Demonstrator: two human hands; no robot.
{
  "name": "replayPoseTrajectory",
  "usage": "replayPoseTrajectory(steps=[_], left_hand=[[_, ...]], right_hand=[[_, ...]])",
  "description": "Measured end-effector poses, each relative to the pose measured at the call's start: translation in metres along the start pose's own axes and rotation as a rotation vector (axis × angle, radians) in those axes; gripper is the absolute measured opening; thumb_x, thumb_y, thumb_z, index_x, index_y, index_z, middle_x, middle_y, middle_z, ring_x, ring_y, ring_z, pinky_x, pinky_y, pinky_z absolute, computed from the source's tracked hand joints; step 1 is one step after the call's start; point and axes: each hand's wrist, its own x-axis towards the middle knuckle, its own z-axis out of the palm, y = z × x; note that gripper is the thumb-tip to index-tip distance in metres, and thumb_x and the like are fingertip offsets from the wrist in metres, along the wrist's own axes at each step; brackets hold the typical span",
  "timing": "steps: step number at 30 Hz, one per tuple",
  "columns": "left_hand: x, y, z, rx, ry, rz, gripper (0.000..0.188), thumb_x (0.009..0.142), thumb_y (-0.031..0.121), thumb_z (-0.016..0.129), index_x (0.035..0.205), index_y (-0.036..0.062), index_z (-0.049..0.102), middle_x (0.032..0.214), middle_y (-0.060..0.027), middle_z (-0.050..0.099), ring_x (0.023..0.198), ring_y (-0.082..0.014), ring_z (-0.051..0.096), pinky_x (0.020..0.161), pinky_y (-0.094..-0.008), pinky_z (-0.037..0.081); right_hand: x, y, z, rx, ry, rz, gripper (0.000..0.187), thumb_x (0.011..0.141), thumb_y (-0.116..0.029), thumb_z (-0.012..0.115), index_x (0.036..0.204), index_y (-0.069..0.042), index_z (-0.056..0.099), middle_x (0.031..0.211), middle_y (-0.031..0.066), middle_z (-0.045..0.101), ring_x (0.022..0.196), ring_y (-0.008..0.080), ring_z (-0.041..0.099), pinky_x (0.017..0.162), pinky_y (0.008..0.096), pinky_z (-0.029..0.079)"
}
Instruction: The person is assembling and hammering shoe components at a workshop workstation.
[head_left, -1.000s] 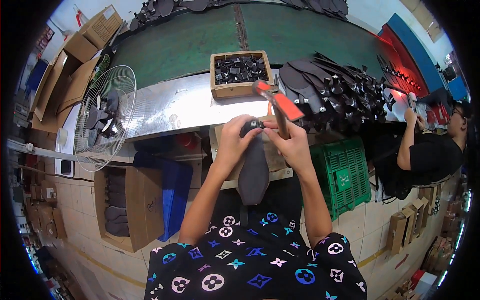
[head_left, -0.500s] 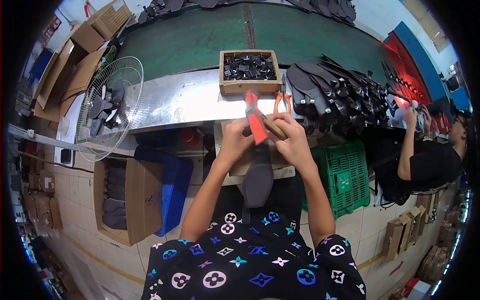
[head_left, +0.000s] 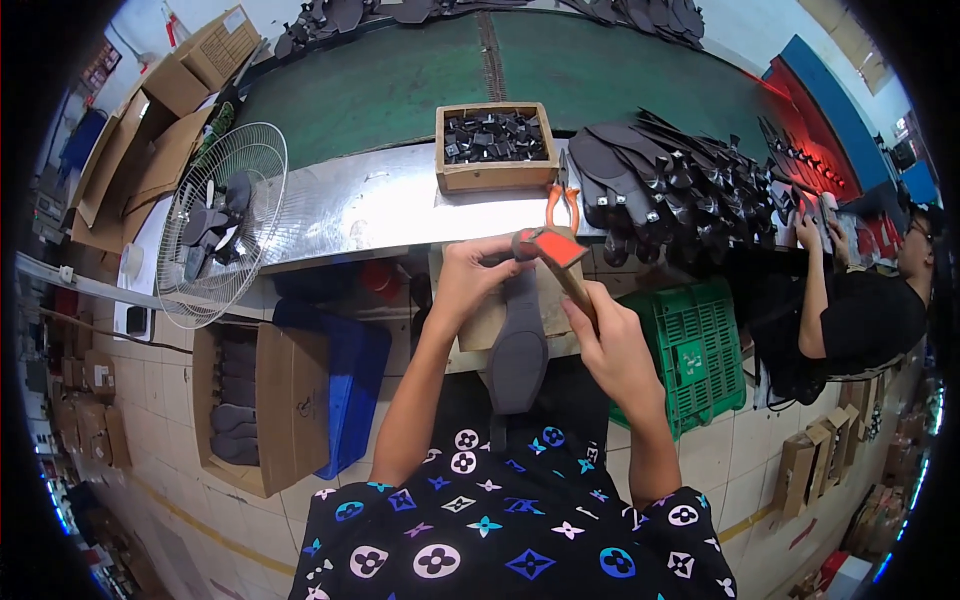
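My right hand (head_left: 622, 348) grips the wooden handle of a hammer (head_left: 572, 278). Its red-painted head is over the far end of a dark grey shoe sole (head_left: 518, 362). That sole lies lengthwise on a pale work board (head_left: 478, 333) in front of me, its broad forefoot toward my body. At the sole's far, narrow end my left hand (head_left: 474, 284) is closed, thumb and fingers pinched together. The hammer head partly hides those fingertips, so whatever they hold does not show.
Ahead on the metal bench stand a wooden box (head_left: 497, 178) of small black parts, orange-handled pliers (head_left: 562, 208) and a heap of heeled soles (head_left: 650, 180). A wire fan (head_left: 225, 225) is at left. Below are a green crate (head_left: 690, 355) and a carton (head_left: 290, 400). A co-worker (head_left: 860, 310) sits at right.
My right hand has drawn back toward me and to the right. The hammer head has swung from pointing toward me to lying across the sole's far end. My left hand stays near that end.
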Motion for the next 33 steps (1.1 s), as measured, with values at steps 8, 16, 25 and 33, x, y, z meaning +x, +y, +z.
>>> replayPoseTrajectory(steps=[8, 16, 25, 33], left_hand=[[-0.010, -0.010, -0.009, 0.709, 0.031, 0.144, 0.092, 0.078, 0.037, 0.080, 0.151, 0.0059, 0.033, 0.124, -0.0028, 0.069, 0.126, -0.0265, 0.052, 0.108, -0.0487, 0.028], [-0.009, -0.009, -0.007, 0.660, -0.012, 0.002, 0.098, 0.076, 0.048, 0.079, 0.150, 0.0038, 0.032, 0.130, 0.0029, 0.065, 0.136, -0.0227, 0.045, 0.115, -0.0587, 0.013], [-0.007, -0.013, -0.005, 0.846, 0.035, 0.242, 0.054, 0.082, 0.037, 0.074, 0.131, 0.0176, 0.060, 0.122, 0.0001, 0.067, 0.135, -0.0235, 0.047, 0.113, -0.0631, 0.012], [-0.065, 0.063, -0.003, 0.137, -0.237, 0.194, 0.019, 0.086, 0.016, 0.073, 0.095, -0.0004, 0.069, 0.086, -0.0111, 0.063, 0.074, -0.0232, 0.062, 0.063, -0.0321, 0.046]], right_hand=[[-0.037, -0.030, -0.005, -0.247, 0.242, -0.132, 0.016, 0.097, -0.006, 0.056, 0.110, 0.003, 0.057, 0.081, 0.0099, 0.064, 0.070, 0.0214, 0.062, 0.059, 0.0330, 0.050], [-0.018, -0.029, -0.017, -0.301, 0.318, -0.489, 0.021, 0.101, -0.015, 0.055, 0.108, 0.005, 0.057, 0.082, 0.0151, 0.064, 0.068, 0.0258, 0.064, 0.061, 0.0357, 0.051], [-0.007, -0.001, -0.003, -0.007, 0.095, -0.168, 0.023, 0.096, -0.012, 0.061, 0.111, 0.006, 0.057, 0.072, 0.0191, 0.063, 0.062, 0.0312, 0.064, 0.055, 0.0416, 0.048], [0.004, 0.021, -0.010, -0.170, 0.202, -0.296, 0.033, 0.086, -0.007, 0.069, 0.117, -0.001, 0.061, 0.104, 0.0160, 0.063, 0.080, 0.0322, 0.066, 0.063, 0.0392, 0.052]])
